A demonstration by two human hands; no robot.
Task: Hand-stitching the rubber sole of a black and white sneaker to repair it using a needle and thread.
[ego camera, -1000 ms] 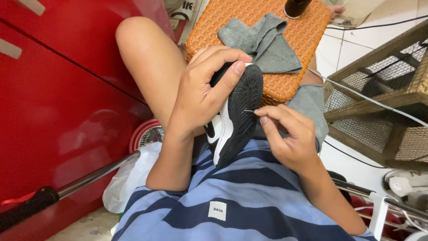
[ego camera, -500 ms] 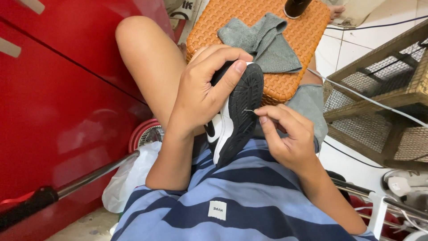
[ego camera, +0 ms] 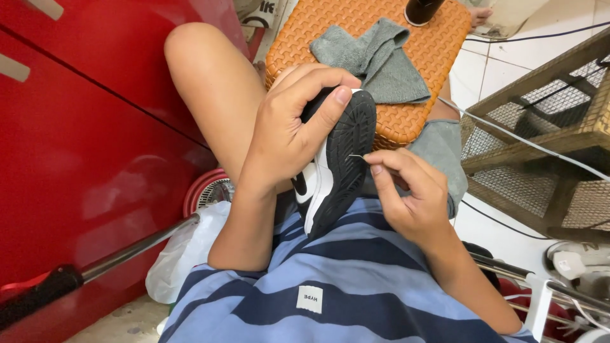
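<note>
My left hand [ego camera: 289, 130] grips a black and white sneaker [ego camera: 337, 168], sole turned up and to the right, thumb pressed on the black tread. My right hand [ego camera: 410, 190] pinches a thin metal needle [ego camera: 356, 156] between thumb and forefinger; its tip touches the edge of the sole. The shoe rests over my lap, above my blue striped shirt [ego camera: 356, 286]. My bare knee [ego camera: 210, 82] rises on the left.
An orange woven stool [ego camera: 413, 95] with a grey cloth [ego camera: 378, 60] stands just beyond the shoe. A red cabinet [ego camera: 76, 146] fills the left. A wooden wire-mesh cage [ego camera: 546, 146] is on the right. A white plastic bag [ego camera: 184, 254] and a metal bar [ego camera: 127, 254] lie low left.
</note>
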